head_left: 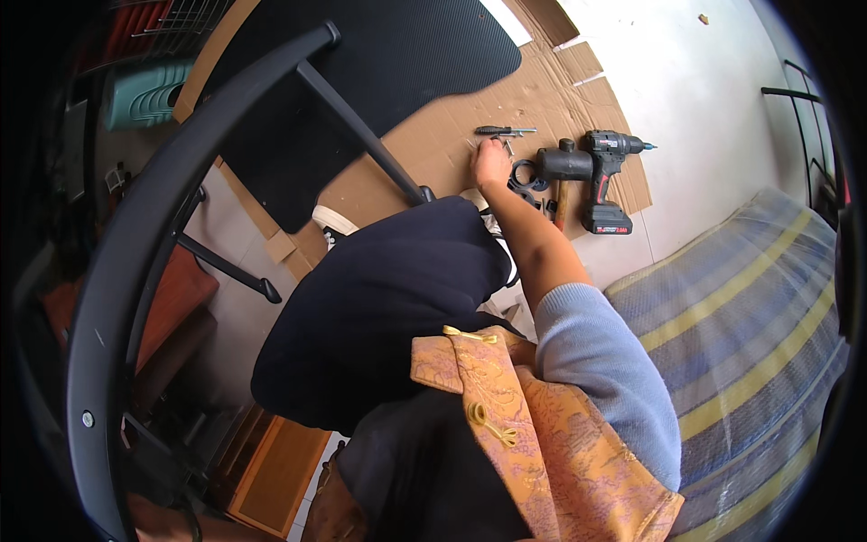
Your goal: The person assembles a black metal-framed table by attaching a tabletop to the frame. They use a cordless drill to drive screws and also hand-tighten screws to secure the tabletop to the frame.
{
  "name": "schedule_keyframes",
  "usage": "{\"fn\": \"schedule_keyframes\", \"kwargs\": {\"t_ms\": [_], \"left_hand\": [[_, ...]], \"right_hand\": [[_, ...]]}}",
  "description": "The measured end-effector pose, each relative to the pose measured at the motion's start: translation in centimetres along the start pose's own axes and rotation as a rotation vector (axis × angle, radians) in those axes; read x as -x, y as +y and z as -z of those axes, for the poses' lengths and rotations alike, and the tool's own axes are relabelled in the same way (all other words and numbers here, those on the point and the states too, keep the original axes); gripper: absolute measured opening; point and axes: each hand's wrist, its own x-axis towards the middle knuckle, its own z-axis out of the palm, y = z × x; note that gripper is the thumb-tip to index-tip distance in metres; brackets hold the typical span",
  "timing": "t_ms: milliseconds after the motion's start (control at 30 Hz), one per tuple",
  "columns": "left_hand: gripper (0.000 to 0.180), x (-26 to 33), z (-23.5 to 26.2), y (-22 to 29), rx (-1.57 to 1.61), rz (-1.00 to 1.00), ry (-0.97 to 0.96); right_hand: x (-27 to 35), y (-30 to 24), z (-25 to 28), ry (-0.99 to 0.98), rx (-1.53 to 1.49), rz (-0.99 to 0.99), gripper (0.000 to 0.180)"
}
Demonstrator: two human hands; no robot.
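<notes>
While the right hand (491,163) stretches down to the cardboard sheet (452,135), fingers on a small screwdriver (504,132) — whether clenched round it I cannot tell — a mallet (562,168) and cordless drill (607,179) lie just beside; the left hand is out of view.

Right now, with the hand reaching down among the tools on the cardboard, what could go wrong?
1. The right hand is close to the cordless drill, which has a bit fitted; a careless sweep could catch it.
2. The hammer and black rings crowd the same spot and could be knocked.
3. The chair frame leans beside the person and might slip.
</notes>
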Motion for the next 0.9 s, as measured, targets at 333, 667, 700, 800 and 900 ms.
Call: {"fn": "schedule_keyframes", "kwargs": {"t_ms": [333,667,700,800,900], "left_hand": [[0.021,0.0,-2.6,0.4,-0.195,0.049,-0.067],[0.022,0.5,-5.1,0.3,-0.375,0.038,-0.138],[0.023,0.5,-5.3,0.4,-0.388,0.035,-0.142],[0.026,0.2,-5.5,0.5,-0.428,0.034,-0.15],[0.029,0.0,-5.9,0.8,-0.46,0.036,-0.161]], "right_hand": [[1.5,4.2,-1.0,-0.256,-1.375,-0.772,0.012],[2.3,6.9,0.5,-0.45,-1.685,-0.828,0.033],[2.4,6.9,0.4,-0.448,-1.705,-0.825,0.034],[2.6,6.8,0.1,-0.438,-1.772,-0.822,0.035],[2.6,6.9,0.0,-0.439,-1.803,-0.82,0.034]]}}
